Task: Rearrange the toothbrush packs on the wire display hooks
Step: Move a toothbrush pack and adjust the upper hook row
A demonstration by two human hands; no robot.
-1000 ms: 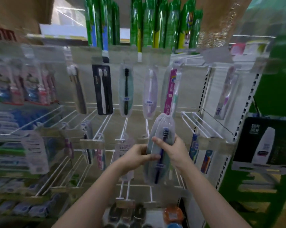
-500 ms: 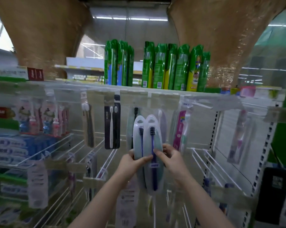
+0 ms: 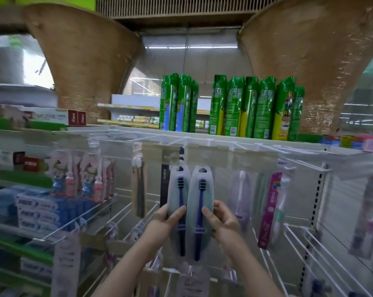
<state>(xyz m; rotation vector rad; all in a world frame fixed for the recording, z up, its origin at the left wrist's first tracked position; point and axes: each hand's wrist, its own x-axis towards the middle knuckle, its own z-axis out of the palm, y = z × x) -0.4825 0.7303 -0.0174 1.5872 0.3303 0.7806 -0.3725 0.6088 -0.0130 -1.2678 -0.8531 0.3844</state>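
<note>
Gripped 2 toothbrush packs point(image 3: 189, 209) side by side, left hand point(image 3: 166, 221) and right hand point(image 3: 222, 221) clamped on them, raised just under the top wire hooks point(image 3: 179, 140); not yet hung, hanging judged left

One head-worn wide-angle view, facing forward and slightly up at the wire display hooks point(image 3: 181, 139) from close range; both forearms enter from the bottom edge.

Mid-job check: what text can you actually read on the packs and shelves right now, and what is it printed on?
"KUSO", uncertain, runs vertically on the black toothbrush pack.
"Doctor", likely, blurred, on the pink toothbrush pack.
Too blurred to read: green spray cans, blue toothpaste boxes, red box, hanging price tags, the two held packs.
</note>
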